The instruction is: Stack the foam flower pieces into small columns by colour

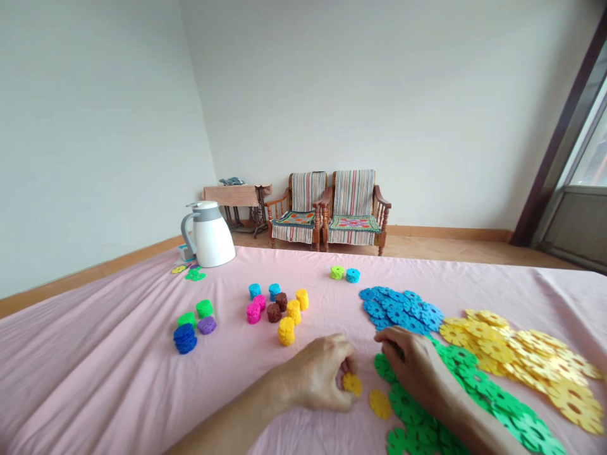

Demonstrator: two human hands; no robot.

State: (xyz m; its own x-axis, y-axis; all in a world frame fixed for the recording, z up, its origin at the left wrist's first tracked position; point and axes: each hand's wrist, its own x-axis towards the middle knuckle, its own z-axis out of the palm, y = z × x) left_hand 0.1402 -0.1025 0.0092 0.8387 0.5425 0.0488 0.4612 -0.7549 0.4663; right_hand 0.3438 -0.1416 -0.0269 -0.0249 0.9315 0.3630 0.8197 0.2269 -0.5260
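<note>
My left hand (325, 373) is low over the pink cloth, its fingers curled round a yellow notched disc (351, 383). Whether more discs are stacked inside that grip is hidden. Just right of it, a single yellow disc (380, 404) lies flat on the cloth. My right hand (410, 363) hovers over the edge of the green disc pile (455, 379), fingers bent inward and closed; anything between them is hidden. Beyond it spreads a heap of blue discs (398, 308), and to the right a heap of yellow discs (516, 351).
Ahead of my left hand stand yellow stacks (286, 332), with brown (274, 313), pink (253, 313), green (204, 308), purple (207, 325) and dark blue (184, 339) stacks farther left. Lime (337, 272) and light-blue (353, 275) stacks sit farther back. A white jug (213, 240) stands far left.
</note>
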